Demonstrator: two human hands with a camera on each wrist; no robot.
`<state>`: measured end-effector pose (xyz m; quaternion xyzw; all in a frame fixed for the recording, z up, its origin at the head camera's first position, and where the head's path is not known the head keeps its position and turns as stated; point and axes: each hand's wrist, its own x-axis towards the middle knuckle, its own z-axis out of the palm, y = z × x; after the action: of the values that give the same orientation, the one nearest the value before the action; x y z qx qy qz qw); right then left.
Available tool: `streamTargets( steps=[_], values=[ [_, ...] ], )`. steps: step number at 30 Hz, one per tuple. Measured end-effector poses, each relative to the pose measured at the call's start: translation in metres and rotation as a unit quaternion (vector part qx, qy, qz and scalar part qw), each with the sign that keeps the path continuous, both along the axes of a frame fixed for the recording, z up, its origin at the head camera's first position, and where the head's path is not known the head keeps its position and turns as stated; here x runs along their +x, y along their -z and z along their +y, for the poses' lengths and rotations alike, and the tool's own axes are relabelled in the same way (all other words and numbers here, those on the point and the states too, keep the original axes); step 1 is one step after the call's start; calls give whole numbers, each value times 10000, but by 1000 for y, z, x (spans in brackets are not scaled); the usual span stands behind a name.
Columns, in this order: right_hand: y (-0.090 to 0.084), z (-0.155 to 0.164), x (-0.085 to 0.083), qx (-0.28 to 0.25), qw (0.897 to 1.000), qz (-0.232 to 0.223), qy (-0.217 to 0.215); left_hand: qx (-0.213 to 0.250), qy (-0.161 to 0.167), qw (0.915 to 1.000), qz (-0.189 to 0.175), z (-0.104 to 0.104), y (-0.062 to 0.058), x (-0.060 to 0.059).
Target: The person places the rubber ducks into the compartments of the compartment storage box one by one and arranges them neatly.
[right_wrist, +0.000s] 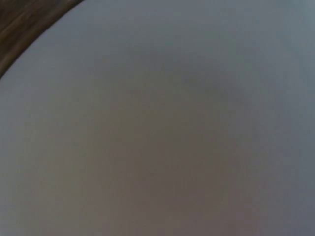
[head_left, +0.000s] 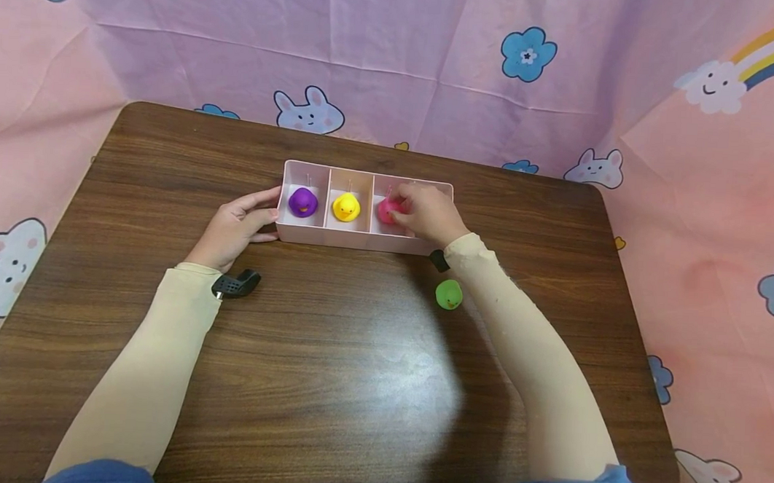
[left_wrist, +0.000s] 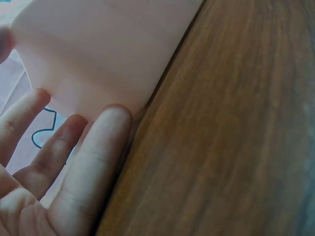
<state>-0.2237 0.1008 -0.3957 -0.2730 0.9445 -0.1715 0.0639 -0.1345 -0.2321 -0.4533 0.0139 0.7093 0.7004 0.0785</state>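
Small pink rubber duck (head_left: pixel 386 211) sits in the rightmost compartment of the long pale-pink plastic tray (head_left: pixel 354 239), which has three compartments in a row. Right hand (head_left: pixel 428 213) is down in that compartment, fingers curled over the pink duck and pinching it — the duck is half hidden by them. Middle compartment of the tray: small yellow rubber duck (head_left: pixel 346 206). Left compartment: small purple rubber duck (head_left: pixel 303 201). Both stand upright, apart from the hands.

Left hand (head_left: pixel 235 228) rests against the tray's left end, fingers straight and relaxed, thumb along the near corner; the left wrist view shows the fingertips (left_wrist: pixel 110 123) touching the tray wall.

Small green rubber duck (head_left: pixel 448 294) stands on the dark wooden tabletop (head_left: pixel 328 370), in front of the tray's right end — just beside the right forearm.

Right wrist view: a blur, nothing readable.
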Motion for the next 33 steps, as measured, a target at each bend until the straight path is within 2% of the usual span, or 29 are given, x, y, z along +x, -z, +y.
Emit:
streamTargets(
  steps=[7, 12, 22, 28, 33],
  values=[
    [0, -2, 1, 222, 9997, 18, 60, -90, -37, 9999, -53, 1, -3, 0],
    [-2, -4, 2, 303, 9994, -147, 117, -88, -41, 9999, -81, 1, -3, 0],
    [-6, -4, 2, 337, 9989, -335, 8, 135, -9, 9999, -73, 1, 1, -1],
    [-18, 12, 8, -20, 9999, 120, -116, 49, -49, 10000, -63, 2, -1, 0],
    [-36, 43, 23, -572, 9969, 528, -67, 24, -48, 10000, -50, 2, -5, 2]
  ],
)
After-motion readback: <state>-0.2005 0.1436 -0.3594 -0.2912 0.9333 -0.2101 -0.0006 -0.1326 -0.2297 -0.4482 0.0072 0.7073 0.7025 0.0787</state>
